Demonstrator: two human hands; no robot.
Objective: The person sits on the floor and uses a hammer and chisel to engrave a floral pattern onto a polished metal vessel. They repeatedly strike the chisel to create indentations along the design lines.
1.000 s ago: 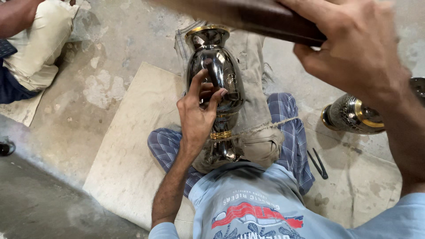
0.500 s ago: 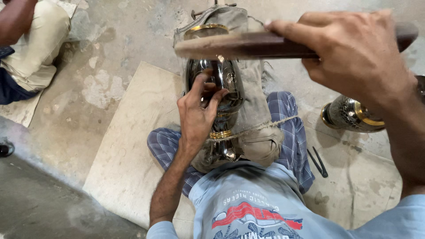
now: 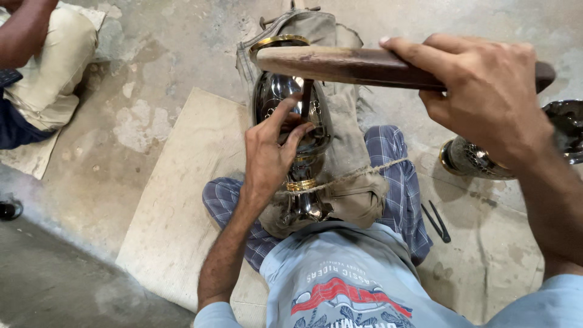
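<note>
A dark polished metal vase (image 3: 276, 100) with gold bands lies on a grey-brown cloth pad (image 3: 349, 152) across my lap, tied down by a thin rope (image 3: 358, 176). My left hand (image 3: 270, 152) pinches a small dark chisel (image 3: 306, 100) upright against the vase's body. My right hand (image 3: 486, 91) grips a brown wooden mallet (image 3: 340, 64) held level just above the chisel's top.
A second dark metal vessel (image 3: 486, 161) with a gold rim lies on the floor at right. Two thin dark tools (image 3: 437, 222) lie beside my leg. A flat board (image 3: 182, 200) sits under me. Another person (image 3: 36, 67) sits at the upper left.
My right hand has brought the mallet down from the top of the view to just above the chisel. The left hand holds its place on the vase.
</note>
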